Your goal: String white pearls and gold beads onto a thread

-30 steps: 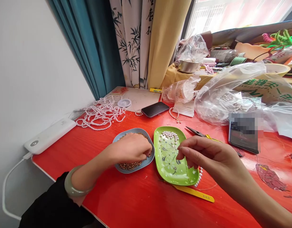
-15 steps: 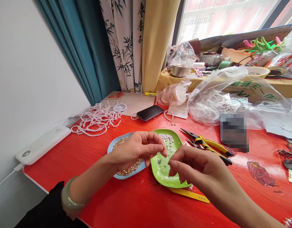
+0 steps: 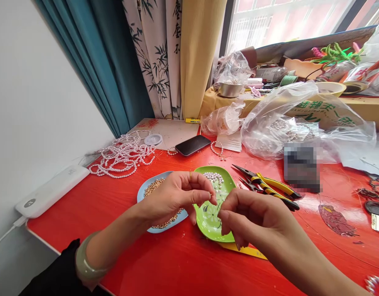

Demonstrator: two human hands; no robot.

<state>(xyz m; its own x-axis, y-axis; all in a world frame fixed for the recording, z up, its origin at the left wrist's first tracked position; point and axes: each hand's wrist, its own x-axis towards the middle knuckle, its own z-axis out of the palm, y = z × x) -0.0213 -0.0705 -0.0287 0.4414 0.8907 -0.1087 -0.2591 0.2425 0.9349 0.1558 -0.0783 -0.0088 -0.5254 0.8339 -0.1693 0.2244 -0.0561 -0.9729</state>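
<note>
My left hand [image 3: 186,193] is closed in a pinch, with a small gold bead [image 3: 211,195] just showing at its fingertips. Facing it, my right hand [image 3: 247,209] pinches a thin dark thread [image 3: 219,202], of which only a short bit can be made out. Both hands hover over the green plate [image 3: 228,181], where white pearl beads [image 3: 214,178] lie toward the far end. Partly covered by my left hand and wrist is a blue plate [image 3: 142,193] holding gold beads [image 3: 166,222].
Pliers [image 3: 269,185] lie right of the green plate, and a yellow strip [image 3: 247,250] pokes out beneath it. Behind are a phone [image 3: 193,145], a heap of pearl strands [image 3: 124,156] and plastic bags [image 3: 269,131]. A white power bank [image 3: 52,191] rests at the left edge.
The view has shifted slightly. Both hands keep their pinches close together over the green plate, and less thread shows between them.
</note>
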